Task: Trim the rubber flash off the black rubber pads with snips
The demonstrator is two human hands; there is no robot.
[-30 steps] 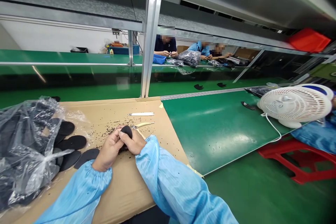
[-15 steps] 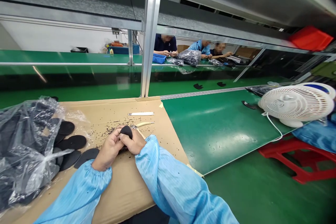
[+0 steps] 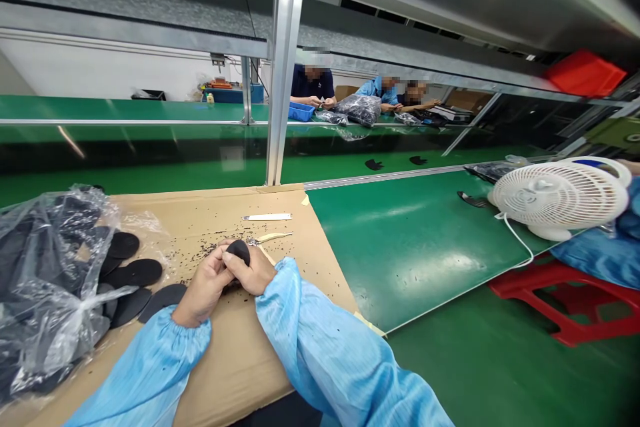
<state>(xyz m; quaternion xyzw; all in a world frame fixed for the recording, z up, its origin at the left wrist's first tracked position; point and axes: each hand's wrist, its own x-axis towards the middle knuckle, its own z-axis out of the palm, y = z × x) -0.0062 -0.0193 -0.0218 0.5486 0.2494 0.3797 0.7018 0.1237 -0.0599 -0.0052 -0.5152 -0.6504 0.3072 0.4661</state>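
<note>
Workpiece: black sole-shaped piece (image 3: 238, 252), rounded end up, held in both hands above the cardboard sheet; lower part hidden by the fingers.

Left hand (image 3: 203, 287): closed, wrapped around the side and underside of the piece.

Right hand (image 3: 251, 271): closed, fingers pressed against the piece's other side, thumb near its top; hands touching each other.

Work surface: cardboard sheet (image 3: 235, 373) laid on green table (image 3: 400, 260), corners taped, strewn with black crumbs (image 3: 197, 255) around the hands.

Tools: yellow-handled snips (image 3: 269, 237) lie on the cardboard just beyond the hands, untouched; white strip (image 3: 267, 217) lies flat farther out.

Stock: clear plastic bag (image 3: 50, 280) of black pieces at the left of the cardboard; loose black soles (image 3: 136, 273) lie in a row between the bag and the left hand, not touching that hand.

Clothing: light-blue smock sleeves (image 3: 320, 353) with gathered cuffs cover both forearms.

Surroundings: white desk fan (image 3: 560, 195) stands on the table at right, with red plastic stool (image 3: 565, 297) on the green floor below it.

Co-workers: three persons (image 3: 313, 83) sit across the line at a far table, beside blue crate (image 3: 301, 112) and dark plastic bags (image 3: 359, 109); their hands are too small to inspect.
</note>
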